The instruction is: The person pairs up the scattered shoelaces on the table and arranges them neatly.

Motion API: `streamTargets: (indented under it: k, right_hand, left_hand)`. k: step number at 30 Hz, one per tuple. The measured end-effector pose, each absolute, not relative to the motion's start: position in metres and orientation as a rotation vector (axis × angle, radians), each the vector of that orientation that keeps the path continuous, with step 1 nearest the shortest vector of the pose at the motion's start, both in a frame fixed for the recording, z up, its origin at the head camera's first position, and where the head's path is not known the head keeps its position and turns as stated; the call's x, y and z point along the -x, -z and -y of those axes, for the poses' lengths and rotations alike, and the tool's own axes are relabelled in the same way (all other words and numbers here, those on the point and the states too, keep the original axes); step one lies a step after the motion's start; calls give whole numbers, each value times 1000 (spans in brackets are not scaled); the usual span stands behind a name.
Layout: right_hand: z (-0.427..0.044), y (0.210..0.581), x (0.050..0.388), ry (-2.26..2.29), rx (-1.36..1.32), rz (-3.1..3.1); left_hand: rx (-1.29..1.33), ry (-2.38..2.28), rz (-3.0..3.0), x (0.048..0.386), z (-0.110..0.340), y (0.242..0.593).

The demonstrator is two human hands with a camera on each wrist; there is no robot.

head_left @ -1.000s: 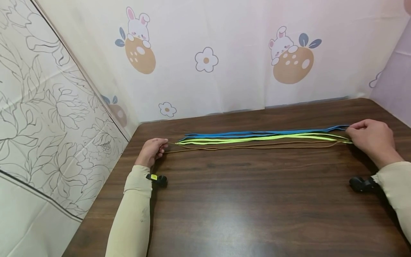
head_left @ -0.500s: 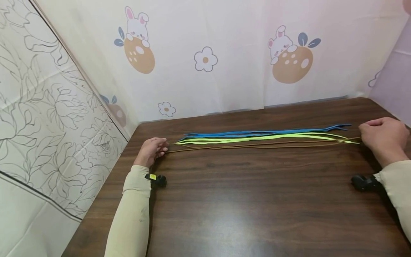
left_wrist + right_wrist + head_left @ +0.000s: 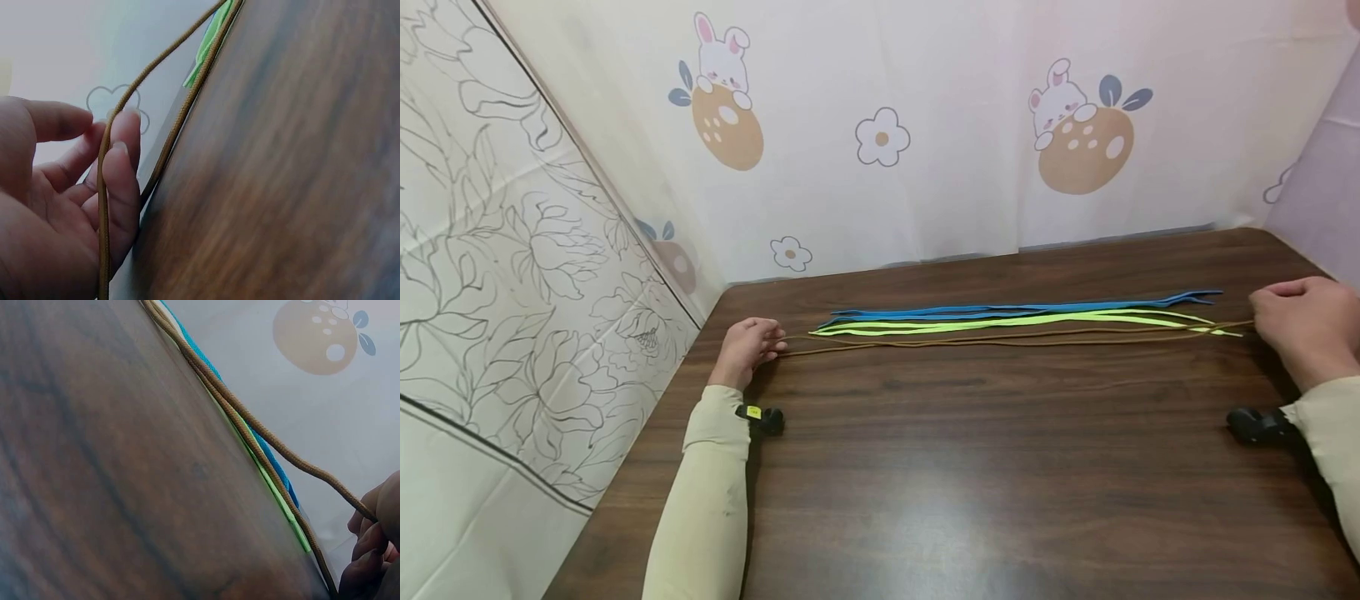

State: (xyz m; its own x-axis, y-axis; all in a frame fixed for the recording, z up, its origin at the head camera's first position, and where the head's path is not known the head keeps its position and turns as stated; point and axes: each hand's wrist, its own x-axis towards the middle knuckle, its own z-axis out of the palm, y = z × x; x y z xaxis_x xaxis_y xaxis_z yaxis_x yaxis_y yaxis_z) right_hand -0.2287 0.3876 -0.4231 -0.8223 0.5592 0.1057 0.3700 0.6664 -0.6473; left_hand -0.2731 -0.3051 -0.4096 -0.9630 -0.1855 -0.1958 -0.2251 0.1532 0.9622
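Observation:
Two strands of brown round shoelace point(image 3: 947, 342) run left to right across the table, nearest to me. My left hand point(image 3: 747, 346) is at their left end, its fingers curled about one strand; in the left wrist view that brown strand point(image 3: 104, 206) crosses the fingers while another passes behind. My right hand point(image 3: 1311, 321) pinches a brown strand point(image 3: 312, 472) at the right end, raised a little off the table. The second strand's end is hidden near that hand. Just behind lie yellow-green flat laces point(image 3: 1037, 320), then blue laces point(image 3: 925, 312).
A dark wood-grain table point(image 3: 970, 467) fills the foreground. A white printed curtain point(image 3: 955, 183) stands along its back edge and a flowered panel point(image 3: 535, 250) along its left. Each wrist wears a small black camera.
My right hand has shifted right, off the blue and yellow-green lace ends, drawing the brown shoelace with it. My left hand has moved slightly left.

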Motion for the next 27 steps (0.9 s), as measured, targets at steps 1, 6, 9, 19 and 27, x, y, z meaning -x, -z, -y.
streamTargets:
  k: [1,6,9,19,27]
  right_hand:
    - [-389,423,229,-907,737,2591]
    - [-389,423,228,-907,740,2601]
    - [-386,424,226,-927,768,2601]
    - [-377,421,223,-995,850,2557]
    - [-377,421,225,-987,813,2540]
  left_hand:
    - [424,-1972,-2378,273,305,410]
    - [434,-1936,-2440,273,307,411]
    - [435,-1857,-2521,273,306,411]
    - [411,-1765,-2629,270,303,411]
    - [423,-1790,-2618,272,303,411]
